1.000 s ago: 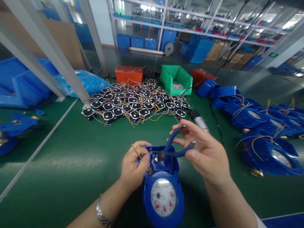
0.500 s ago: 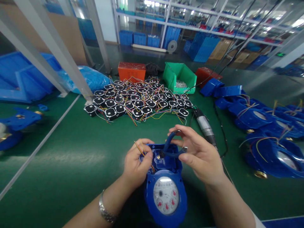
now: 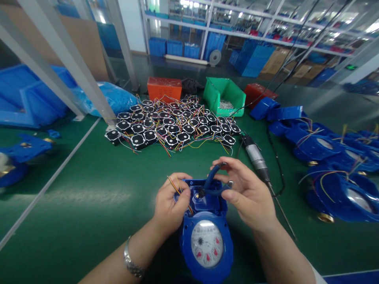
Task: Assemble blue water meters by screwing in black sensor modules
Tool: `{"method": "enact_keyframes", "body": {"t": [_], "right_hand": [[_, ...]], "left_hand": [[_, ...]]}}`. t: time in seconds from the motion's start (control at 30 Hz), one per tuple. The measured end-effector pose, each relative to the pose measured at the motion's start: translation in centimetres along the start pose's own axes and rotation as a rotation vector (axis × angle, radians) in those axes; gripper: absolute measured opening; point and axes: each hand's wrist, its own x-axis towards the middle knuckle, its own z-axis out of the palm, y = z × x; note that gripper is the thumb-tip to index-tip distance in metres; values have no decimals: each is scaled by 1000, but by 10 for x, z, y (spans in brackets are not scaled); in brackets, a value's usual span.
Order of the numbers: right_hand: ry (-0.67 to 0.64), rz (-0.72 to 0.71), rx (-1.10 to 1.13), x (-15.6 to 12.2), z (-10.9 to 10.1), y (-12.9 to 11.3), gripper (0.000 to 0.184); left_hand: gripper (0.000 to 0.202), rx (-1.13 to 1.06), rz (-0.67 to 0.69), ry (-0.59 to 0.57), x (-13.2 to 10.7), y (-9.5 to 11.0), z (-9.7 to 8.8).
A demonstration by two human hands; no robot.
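A blue water meter [image 3: 185,252] stands before me, its white dial [image 3: 206,244] with red pointers facing up. Behind the dial is an uncovered box section [image 3: 192,182] of the housing. Thin coloured wires [image 3: 174,185] are pinched between the thumb and fingers of my left hand [image 3: 171,203], at that section's left side. My right hand [image 3: 251,193] grips the spread handles of blue-handled pliers [image 3: 211,177]. The pliers' dark head points into the box section, close to a small brass-coloured fitting [image 3: 197,195]; whether they touch, I cannot tell.
Many black modules [image 3: 173,129] with wires cover the table's far middle. Behind them are an orange box [image 3: 164,89] and a green bin [image 3: 220,94] of small metal parts. A power screwdriver [image 3: 256,157] lies right of centre. More blue meters [image 3: 343,193] stand right.
My right hand has shifted very slightly left with the pliers, their handles a little closer together. More of the screwdriver's long shaft shows beside my forearm. My left hand stays in place.
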Motion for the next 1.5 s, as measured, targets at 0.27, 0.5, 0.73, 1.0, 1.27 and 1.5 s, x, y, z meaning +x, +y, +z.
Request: {"method": "enact_keyframes", "body": {"t": [0.27,0.5,0.73,1.0,1.27,1.5], "right_hand": [[48,3,-36,-4,1,0,45],[73,18,-61,-5,2,0,46],[77,6,-48,-4,2,2,46],[160,-61,-16,-5,2,-17,44],[287,35,-642,14,-47,-24,45],[-198,474,-1335,22,-36,38,41]], "left_hand": [[14,16,9,17,1,2,1],[15,32,4,18,1,2,1],[14,25,0,10,1,1,1],[14,10,16,9,1,1,1],[15,9,9,-8,-1,0,0],[15,23,22,-17,-3,-5,1]]}}
